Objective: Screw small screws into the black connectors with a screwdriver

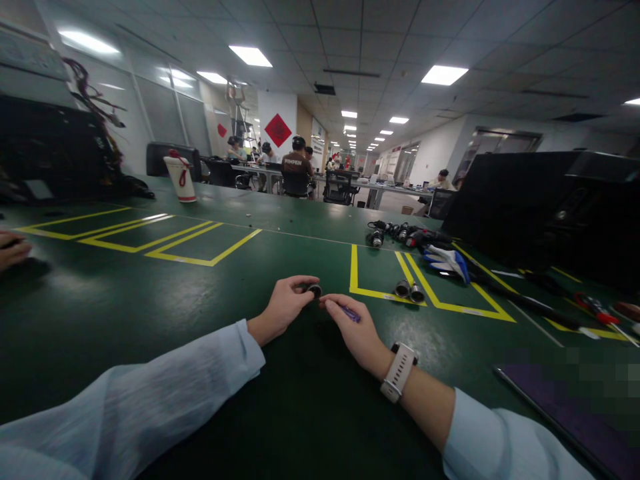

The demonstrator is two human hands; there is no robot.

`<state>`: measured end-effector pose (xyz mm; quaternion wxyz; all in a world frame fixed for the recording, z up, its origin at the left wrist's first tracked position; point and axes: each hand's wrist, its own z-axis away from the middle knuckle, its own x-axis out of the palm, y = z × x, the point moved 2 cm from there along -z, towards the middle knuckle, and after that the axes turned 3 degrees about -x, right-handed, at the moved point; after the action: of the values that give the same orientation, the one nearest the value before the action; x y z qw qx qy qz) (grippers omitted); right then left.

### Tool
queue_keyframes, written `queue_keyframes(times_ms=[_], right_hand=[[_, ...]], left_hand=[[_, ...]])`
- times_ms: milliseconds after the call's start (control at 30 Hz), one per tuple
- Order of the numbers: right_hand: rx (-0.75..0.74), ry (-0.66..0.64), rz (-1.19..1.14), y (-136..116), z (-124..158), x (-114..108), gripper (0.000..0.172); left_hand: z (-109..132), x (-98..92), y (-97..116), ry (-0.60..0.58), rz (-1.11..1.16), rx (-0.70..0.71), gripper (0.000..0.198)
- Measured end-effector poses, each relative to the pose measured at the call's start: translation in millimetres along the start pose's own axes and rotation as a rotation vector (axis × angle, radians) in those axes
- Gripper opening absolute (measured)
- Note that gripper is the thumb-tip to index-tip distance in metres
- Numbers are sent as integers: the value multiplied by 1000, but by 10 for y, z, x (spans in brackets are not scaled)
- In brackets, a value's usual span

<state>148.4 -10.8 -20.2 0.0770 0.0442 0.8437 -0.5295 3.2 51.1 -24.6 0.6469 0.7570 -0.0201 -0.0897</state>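
Observation:
My left hand (pixel 285 305) is closed on a small dark ring-shaped metal part (pixel 315 291), pinched between thumb and fingers with its round opening turned toward my right hand. My right hand (pixel 353 327) grips a slim screwdriver (pixel 351 313) by its purple handle. Its tip end is hidden at my fingertips, close beside the ring-shaped part; I cannot tell whether they touch. Both hands are just above the green table (pixel 300 413). Two similar dark round metal parts (pixel 409 291) lie to the right on yellow tape.
Farther right lie black cabled parts (pixel 400 233), a blue-and-white glove (pixel 447 262) and red-handled tools (pixel 595 310). A purple flat panel (pixel 570 413) is at the lower right. A paper cup (pixel 180 177) stands back left. Another person's hand (pixel 14 249) shows at the left edge.

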Motion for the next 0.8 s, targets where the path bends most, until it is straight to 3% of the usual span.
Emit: queue_keyframes(times_ms=[600, 800], right_hand=[[-57, 18, 57, -79, 19, 26, 20], [83, 108, -151, -32, 8, -29, 28]], left_hand=[[9, 15, 17, 41, 59, -18, 30], [11, 11, 24, 63, 107, -43, 31]])
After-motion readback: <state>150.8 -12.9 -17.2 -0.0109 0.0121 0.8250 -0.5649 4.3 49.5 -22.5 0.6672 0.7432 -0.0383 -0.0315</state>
